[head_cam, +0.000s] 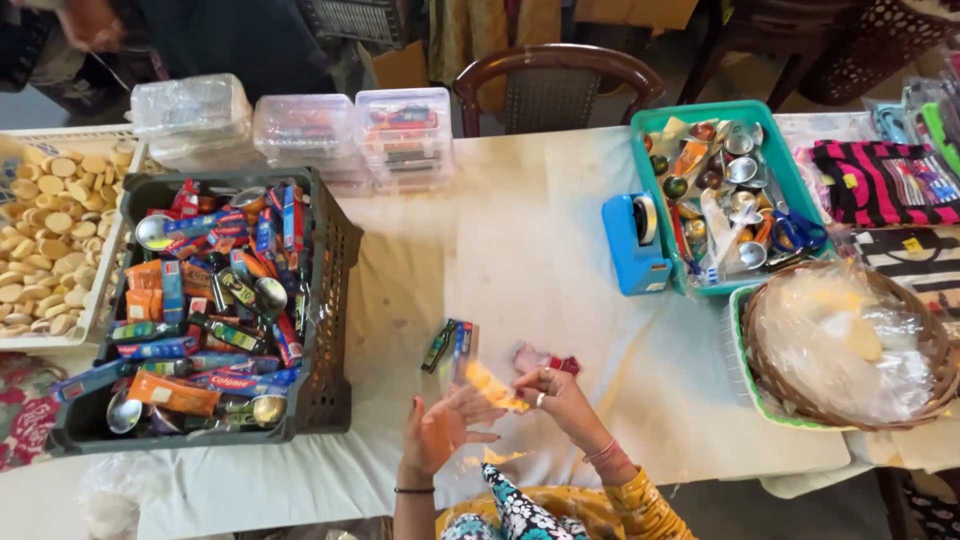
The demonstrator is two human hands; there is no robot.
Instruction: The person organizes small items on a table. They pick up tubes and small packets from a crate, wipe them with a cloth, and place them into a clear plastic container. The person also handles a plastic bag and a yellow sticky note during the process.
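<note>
hands (500,410) holding clear wrapper (480,385), black crate (335,300)

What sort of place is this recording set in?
Probably a home or hall used for packing small kits: a cloth-covered table, a black crate of toothpaste boxes and spoons, and stacked clear plastic boxes.

Bare tablecloth (520,240) lies open between the black crate (330,300) and blue tape dispenser (632,245).

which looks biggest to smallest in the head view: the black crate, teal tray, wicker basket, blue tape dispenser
1. black crate
2. wicker basket and teal tray: look close, unsure
3. blue tape dispenser
</note>
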